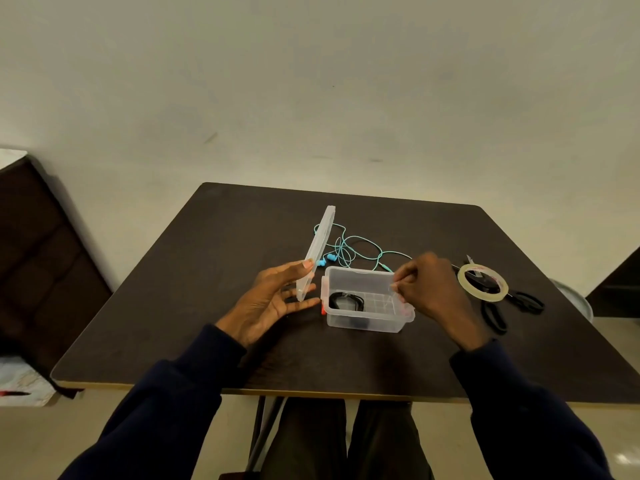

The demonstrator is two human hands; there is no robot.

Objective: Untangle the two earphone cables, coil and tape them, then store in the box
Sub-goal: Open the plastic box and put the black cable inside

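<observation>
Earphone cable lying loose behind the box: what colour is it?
The cable is light turquoise, with brighter blue earbuds. The head view shows it.

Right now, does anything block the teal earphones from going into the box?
Nothing visible. The teal earphones lie loose behind the box; its lid is off, held on edge at its left by the left hand. The black earphones fill only its left end; the right hand holds the right rim.

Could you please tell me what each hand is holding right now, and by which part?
The left hand holds the lid by its near end; the right hand pinches the box at its right rim.
</observation>
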